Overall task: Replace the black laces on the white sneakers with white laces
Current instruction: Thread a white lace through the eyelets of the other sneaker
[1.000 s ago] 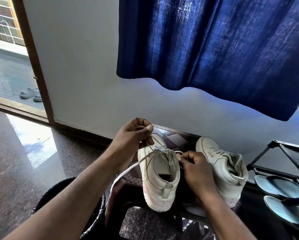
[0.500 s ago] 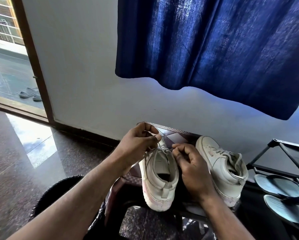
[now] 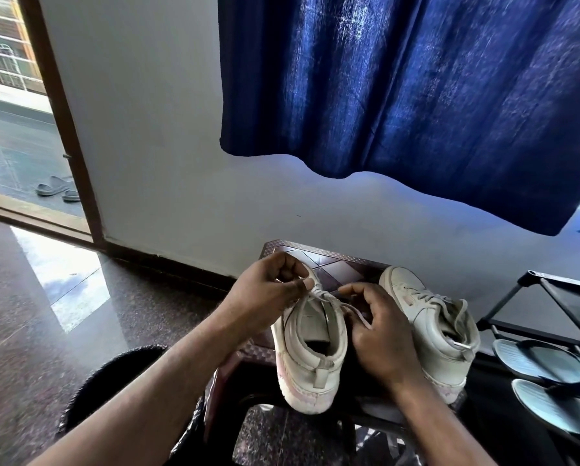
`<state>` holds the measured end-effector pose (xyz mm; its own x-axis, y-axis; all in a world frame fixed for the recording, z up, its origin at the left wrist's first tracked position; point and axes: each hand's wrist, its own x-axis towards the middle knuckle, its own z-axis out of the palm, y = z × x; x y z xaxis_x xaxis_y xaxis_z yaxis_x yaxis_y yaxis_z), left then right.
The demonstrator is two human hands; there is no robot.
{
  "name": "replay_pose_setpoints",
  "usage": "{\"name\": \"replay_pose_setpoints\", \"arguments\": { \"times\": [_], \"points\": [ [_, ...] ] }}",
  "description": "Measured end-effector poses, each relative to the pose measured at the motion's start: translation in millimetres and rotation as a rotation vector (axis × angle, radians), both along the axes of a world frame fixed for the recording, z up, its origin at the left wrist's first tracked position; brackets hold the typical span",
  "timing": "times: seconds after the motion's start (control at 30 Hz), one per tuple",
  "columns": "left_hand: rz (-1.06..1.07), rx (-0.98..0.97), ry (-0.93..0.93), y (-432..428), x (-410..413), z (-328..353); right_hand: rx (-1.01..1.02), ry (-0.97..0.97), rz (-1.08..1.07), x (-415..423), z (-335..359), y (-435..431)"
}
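Threading top eyelets, sneaker [image 3: 310, 361] between hands: pinching lace [image 3: 325, 295] with left hand [image 3: 268, 290], other end with right hand [image 3: 379, 334]. Second sneaker [image 3: 429, 317], right of hands, seemingly done. Next: even tension, tie.

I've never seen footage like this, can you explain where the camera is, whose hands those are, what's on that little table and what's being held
No machine here: a person wears a wide-angle camera on the head, looking forward and down, so both bare arms reach in from below. It is the only view. Two white sneakers stand on a small table. The left hand and the right hand each pinch the white lace at the top of the near sneaker. The second sneaker, to its right, has pale laces in it. A blue curtain hangs behind; sandals lie at the right.
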<state>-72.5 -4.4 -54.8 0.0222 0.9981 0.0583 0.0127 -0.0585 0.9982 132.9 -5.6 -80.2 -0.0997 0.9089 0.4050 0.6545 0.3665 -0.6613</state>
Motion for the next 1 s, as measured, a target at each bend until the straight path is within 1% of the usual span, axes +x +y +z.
{"name": "replay_pose_setpoints", "arguments": {
  "times": [0.07, 0.1, 0.23, 0.3, 0.37, 0.4, 0.43, 0.5, 0.53, 0.57, 0.6, 0.67, 0.7, 0.83, 0.9, 1.0],
  "points": [
    [0.010, 0.008, 0.053, -2, -2, 1, 0.009, 0.034, 0.110, 1, 7, -4],
    [0.024, 0.016, 0.114, -3, -3, 2, 0.025, 0.021, 0.136, 2, 8, -4],
    [0.016, 0.072, 0.466, -15, -5, 7, 0.111, -0.080, 0.112, 3, 5, -1],
    [0.030, 0.093, 0.582, -19, -2, 7, 0.118, -0.119, 0.081, 3, 4, 1],
    [0.088, 0.084, 0.611, -22, -1, 8, 0.102, -0.156, 0.056, 4, 4, 1],
    [0.113, 0.077, 0.617, -23, 0, 9, 0.084, -0.136, 0.053, 4, 5, 1],
    [0.133, 0.073, 0.627, -24, 0, 9, 0.049, -0.068, 0.065, 5, 8, -1],
    [0.164, 0.055, 0.648, -24, 1, 10, -0.072, 0.134, 0.151, 4, 15, -6],
    [0.176, 0.041, 0.652, -24, 2, 11, -0.115, 0.183, 0.207, 2, 19, -9],
    [0.183, 0.027, 0.662, -24, 4, 12, -0.131, 0.163, 0.247, -1, 21, -10],
    [0.188, 0.016, 0.680, -25, 5, 13, -0.131, 0.093, 0.258, -6, 21, -11],
    [0.204, 0.009, 0.724, -25, 8, 15, -0.110, -0.022, 0.207, -16, 17, -9],
    [0.216, 0.009, 0.739, -25, 9, 16, -0.107, -0.023, 0.163, -20, 16, -9],
    [0.249, 0.004, 0.775, -24, 4, 19, -0.113, 0.050, -0.011, -26, 15, -8],
    [0.251, 0.006, 0.797, -24, -2, 22, -0.118, 0.082, -0.070, -24, 15, -10],
    [0.265, 0.000, 0.778, -24, -9, 26, -0.131, 0.137, -0.115, -25, 12, -12]
  ]
}}
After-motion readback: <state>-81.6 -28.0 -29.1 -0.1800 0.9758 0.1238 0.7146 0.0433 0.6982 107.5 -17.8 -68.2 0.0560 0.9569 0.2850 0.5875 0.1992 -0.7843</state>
